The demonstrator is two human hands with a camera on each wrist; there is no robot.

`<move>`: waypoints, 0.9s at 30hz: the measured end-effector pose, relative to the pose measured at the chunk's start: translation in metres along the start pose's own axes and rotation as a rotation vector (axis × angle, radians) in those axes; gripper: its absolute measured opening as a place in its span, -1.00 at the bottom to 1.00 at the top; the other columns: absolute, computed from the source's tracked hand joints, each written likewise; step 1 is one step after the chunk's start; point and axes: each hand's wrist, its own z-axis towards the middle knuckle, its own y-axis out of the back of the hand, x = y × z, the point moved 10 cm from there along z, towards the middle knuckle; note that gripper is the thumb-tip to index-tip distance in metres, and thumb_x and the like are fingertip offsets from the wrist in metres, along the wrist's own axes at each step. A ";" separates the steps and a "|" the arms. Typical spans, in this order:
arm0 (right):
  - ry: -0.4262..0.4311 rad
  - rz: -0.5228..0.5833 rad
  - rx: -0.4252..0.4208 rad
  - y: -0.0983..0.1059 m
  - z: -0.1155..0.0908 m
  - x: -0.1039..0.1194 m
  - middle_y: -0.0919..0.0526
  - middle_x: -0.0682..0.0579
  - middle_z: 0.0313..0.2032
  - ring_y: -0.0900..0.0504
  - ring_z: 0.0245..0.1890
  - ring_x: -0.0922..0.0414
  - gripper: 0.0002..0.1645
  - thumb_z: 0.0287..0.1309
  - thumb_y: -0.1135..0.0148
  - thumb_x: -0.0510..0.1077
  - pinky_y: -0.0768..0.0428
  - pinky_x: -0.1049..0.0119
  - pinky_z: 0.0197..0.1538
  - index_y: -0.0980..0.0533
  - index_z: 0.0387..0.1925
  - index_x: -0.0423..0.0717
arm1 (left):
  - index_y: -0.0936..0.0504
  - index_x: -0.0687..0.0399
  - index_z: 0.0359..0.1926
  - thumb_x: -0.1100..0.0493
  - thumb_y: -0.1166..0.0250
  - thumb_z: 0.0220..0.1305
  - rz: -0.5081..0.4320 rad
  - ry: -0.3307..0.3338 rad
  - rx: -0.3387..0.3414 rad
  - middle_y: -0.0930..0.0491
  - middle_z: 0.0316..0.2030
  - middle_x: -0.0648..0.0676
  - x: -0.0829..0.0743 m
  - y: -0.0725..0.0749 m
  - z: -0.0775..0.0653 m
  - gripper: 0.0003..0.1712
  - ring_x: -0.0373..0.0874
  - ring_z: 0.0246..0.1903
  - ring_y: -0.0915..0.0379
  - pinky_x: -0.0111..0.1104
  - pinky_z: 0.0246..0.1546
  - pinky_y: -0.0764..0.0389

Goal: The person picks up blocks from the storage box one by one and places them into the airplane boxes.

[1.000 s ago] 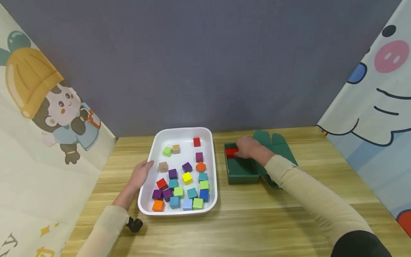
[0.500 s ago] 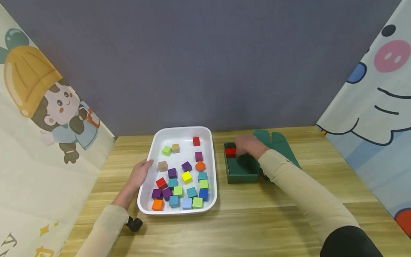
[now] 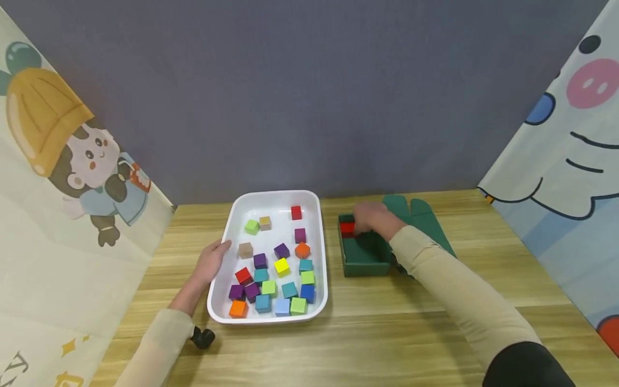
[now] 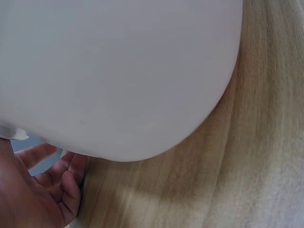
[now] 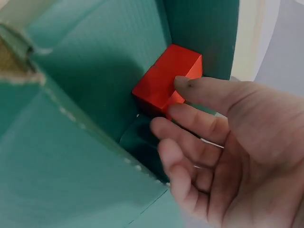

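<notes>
"Two containers stand on the table (image 3: 367,338); which is larger?"

"The white tray (image 3: 267,322), just to the right of the left hand (image 3: 210,262), which grips its rim, thumb on top."

"And the other?"

"The green box (image 3: 366,269), under the right hand (image 3: 373,218), its lid (image 3: 433,228) folded open beneath the right sleeve (image 3: 450,285)."

"What's inside?"

"A red block (image 5: 161,78), in the far corner on the left hand's side. The right hand pinches it between thumb and index finger, other fingers bent and free."

"How does it lie?"

"Long axis crosswise, one end at the wall nearer the left hand, the other pointing rightward. I can't tell whether it's one piece or two abutting."

"And the tray's contents?"

"Loose cubes (image 3: 282,267) in many colours, mostly right of the left hand and nearer the person."
</notes>
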 end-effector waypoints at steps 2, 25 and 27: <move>0.031 -0.029 -0.025 0.004 -0.005 0.011 -0.36 0.07 -0.58 -0.28 -0.58 0.12 -0.66 0.08 -0.24 -0.14 -0.30 0.26 -0.55 -0.34 -0.70 0.02 | -0.22 0.36 0.38 -0.18 0.10 0.50 0.000 0.007 0.007 -0.56 -0.02 0.39 0.000 0.001 0.000 -0.25 0.07 -0.17 -0.60 -0.17 -0.25 -0.71; 0.220 0.115 -0.244 0.062 0.033 0.157 -0.41 0.10 -0.53 -0.33 -0.50 0.17 -0.89 0.15 -0.21 -0.16 -0.34 0.36 -0.45 -0.45 -0.42 -0.08 | -0.31 0.35 0.33 -0.14 0.07 0.49 -0.029 -0.002 -0.018 -0.60 -0.11 0.36 -0.001 0.003 -0.005 -0.31 0.06 -0.25 -0.62 -0.14 -0.32 -0.71; 0.192 0.096 -0.220 0.059 0.043 0.160 -0.42 0.09 -0.50 -0.34 -0.49 0.17 -0.91 0.16 -0.19 -0.16 -0.37 0.35 -0.44 -0.46 -0.40 -0.09 | -0.34 0.35 0.31 -0.14 0.06 0.49 -0.032 -0.004 -0.032 -0.60 -0.12 0.35 0.001 0.003 -0.004 -0.32 0.04 -0.27 -0.62 -0.16 -0.33 -0.71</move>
